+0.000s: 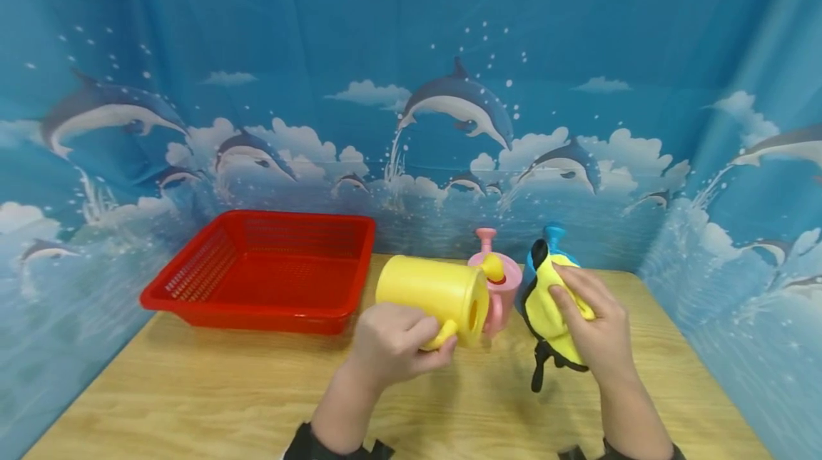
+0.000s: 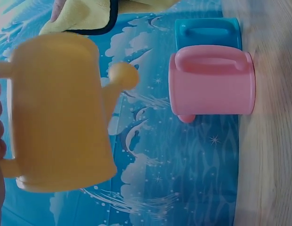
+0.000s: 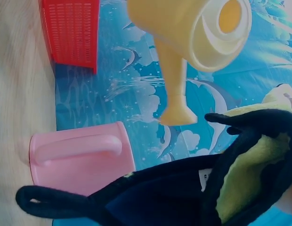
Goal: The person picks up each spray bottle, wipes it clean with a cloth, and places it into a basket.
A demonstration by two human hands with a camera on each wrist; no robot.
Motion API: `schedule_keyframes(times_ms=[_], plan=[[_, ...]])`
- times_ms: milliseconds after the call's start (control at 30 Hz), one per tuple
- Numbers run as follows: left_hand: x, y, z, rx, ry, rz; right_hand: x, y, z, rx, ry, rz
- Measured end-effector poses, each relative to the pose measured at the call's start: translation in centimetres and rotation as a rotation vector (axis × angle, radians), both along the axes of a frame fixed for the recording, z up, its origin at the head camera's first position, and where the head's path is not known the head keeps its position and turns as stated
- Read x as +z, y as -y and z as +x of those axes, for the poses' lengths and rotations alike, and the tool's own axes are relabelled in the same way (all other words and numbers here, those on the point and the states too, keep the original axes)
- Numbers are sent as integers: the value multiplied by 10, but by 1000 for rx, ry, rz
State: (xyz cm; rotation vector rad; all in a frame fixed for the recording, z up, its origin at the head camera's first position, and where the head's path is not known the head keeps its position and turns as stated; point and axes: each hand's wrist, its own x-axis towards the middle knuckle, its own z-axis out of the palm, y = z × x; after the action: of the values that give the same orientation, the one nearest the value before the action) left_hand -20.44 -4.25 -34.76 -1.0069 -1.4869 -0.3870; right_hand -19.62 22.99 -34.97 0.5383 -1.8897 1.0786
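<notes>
My left hand (image 1: 394,342) grips a yellow watering can (image 1: 424,285) by its handle. The can is held above the table, tipped on its side with its open top facing right. My right hand (image 1: 600,324) pinches a yellow cloth (image 1: 549,303) with black trim, bunched up. A black loop hangs from the cloth; its dark inner side and a small white label show in the right wrist view. Behind the yellow can stands a pink watering can (image 2: 212,92), upright. Beside it is a blue watering can (image 1: 554,234), mostly hidden behind the cloth in the head view.
A red plastic basket (image 1: 257,317) with slotted sides sits at the back left of the wooden table (image 1: 225,381). A blue curtain (image 1: 359,32) printed with dolphins and clouds rises along the table's back and sides.
</notes>
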Motion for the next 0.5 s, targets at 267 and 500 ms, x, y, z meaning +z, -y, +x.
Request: schedule_keyframes(times_ms=[267, 500], plan=[[3, -5, 5, 15, -99, -77, 15, 7, 18, -178, 282, 57], [-5, -11, 5, 35, -50, -171, 25, 22, 37, -190, 36, 203]])
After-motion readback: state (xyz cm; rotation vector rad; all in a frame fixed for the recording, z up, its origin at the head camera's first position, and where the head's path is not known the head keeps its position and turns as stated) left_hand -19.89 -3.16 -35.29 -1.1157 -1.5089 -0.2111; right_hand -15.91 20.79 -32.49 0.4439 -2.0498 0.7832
